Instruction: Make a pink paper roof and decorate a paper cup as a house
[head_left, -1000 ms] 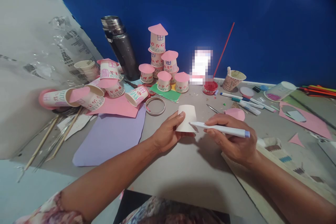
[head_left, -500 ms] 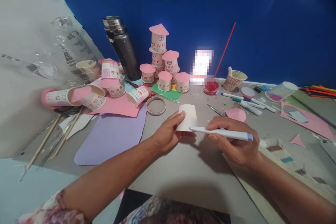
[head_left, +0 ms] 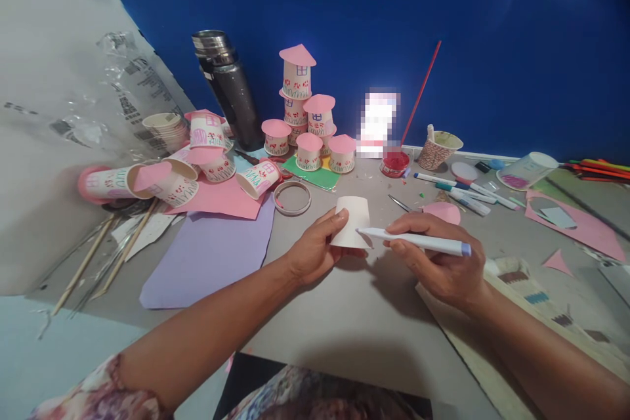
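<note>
A plain white paper cup is upside down in my left hand, the thumb on its side and the fingers behind and below. My right hand is closed around a white marker with a lilac end, its tip at the lower part of the cup's wall. Whether the tip touches is hard to tell; no clear mark shows on the cup. Beyond my hands stand several decorated paper cups with pink cone roofs, some stacked into a tower.
At left lie more decorated cups, purple paper, and a tape roll. A dark flask leans at the back. To the right are loose markers, scissors, a red paint pot and pink paper scraps.
The marker tip has moved up slightly on the cup's wall, and my right hand has shifted a little left. The cup is tilted slightly differently in my left hand.
</note>
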Demonstrator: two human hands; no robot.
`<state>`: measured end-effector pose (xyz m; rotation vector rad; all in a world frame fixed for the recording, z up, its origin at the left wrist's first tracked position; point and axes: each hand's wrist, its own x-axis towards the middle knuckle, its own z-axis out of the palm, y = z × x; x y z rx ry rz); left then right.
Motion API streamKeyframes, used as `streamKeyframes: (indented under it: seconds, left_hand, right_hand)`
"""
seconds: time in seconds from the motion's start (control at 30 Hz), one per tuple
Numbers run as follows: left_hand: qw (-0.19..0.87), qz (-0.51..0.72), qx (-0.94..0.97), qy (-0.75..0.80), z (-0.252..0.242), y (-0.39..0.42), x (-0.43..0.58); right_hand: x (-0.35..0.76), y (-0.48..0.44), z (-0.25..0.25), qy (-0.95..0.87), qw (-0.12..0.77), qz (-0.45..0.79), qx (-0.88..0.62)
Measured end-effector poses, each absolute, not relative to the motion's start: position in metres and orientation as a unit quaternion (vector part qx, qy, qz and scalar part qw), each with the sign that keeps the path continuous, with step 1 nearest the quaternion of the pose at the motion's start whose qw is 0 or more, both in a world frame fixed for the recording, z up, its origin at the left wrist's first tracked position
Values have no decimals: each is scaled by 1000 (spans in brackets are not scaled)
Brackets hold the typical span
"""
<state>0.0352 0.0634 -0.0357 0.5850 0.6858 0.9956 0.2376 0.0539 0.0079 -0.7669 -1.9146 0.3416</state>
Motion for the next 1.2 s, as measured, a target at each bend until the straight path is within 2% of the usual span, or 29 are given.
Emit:
streamKeyframes:
  seconds: [0.33, 0.57, 0.83, 1.2]
  left_hand:
    - [783, 468, 267, 312, -35, 63, 34]
    - [784, 464, 276, 305, -37, 62, 35]
    - [783, 467, 279, 303, -37, 63, 35]
    - [790, 484, 247, 284, -40, 62, 35]
  right_hand:
    - [239, 52, 10, -814, 487, 162, -271]
    - [238, 56, 7, -796, 510, 111, -305]
    - [239, 53, 11, -816, 493, 154, -258]
    - [237, 55, 12, -808, 521, 103, -257]
